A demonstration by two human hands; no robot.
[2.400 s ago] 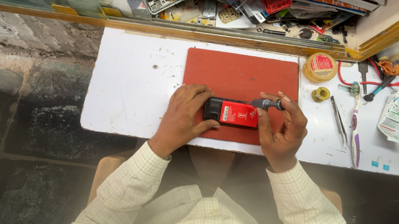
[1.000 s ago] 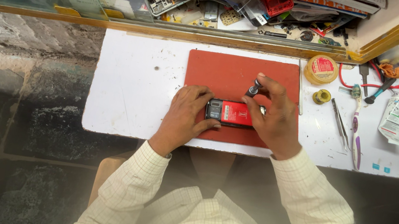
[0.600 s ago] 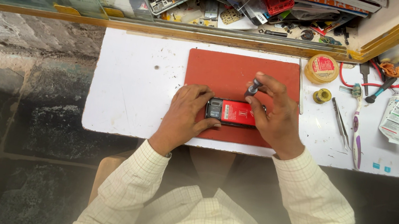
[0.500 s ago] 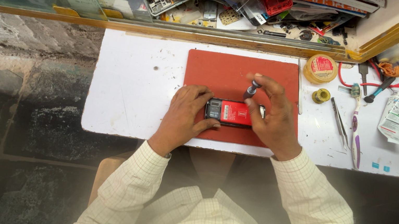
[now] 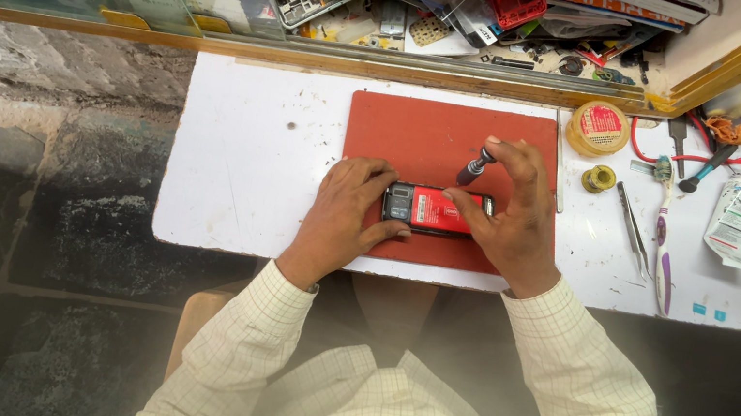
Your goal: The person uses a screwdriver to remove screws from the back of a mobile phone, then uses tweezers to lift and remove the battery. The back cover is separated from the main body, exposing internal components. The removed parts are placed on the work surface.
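- Left hand (image 5: 344,219): fingers curled around the left end of a small red phone (image 5: 437,210), pinning it flat on the red work mat (image 5: 421,132).
- Red phone: lies lengthwise across the lower part of the mat, between the two hands; its back is open, with a dark patch at its left end and a red panel over the rest.
- Right hand (image 5: 516,215): fingertips pinched narrowly on the dark handle of a small screwdriver (image 5: 473,167); the heel of the hand rests at the phone's right end.
- Screwdriver: tilted, its tip pointing down to the phone's upper edge, at about 1 o'clock from the phone's middle. Whether the tip is seated in a screw is too small to tell.
- Technique, as a judgement: the driver works best stood more nearly upright over the screw, pressed lightly and turned by the fingertips alone, while the left hand keeps the phone from rotating.
- White table (image 5: 252,151): carries the mat. At 2 o'clock from the phone stand a yellow round tin (image 5: 599,128) and a small solder spool (image 5: 599,179).
- At 3 o'clock, well apart from the hands, lie tweezers (image 5: 632,228) and a toothbrush (image 5: 664,237).
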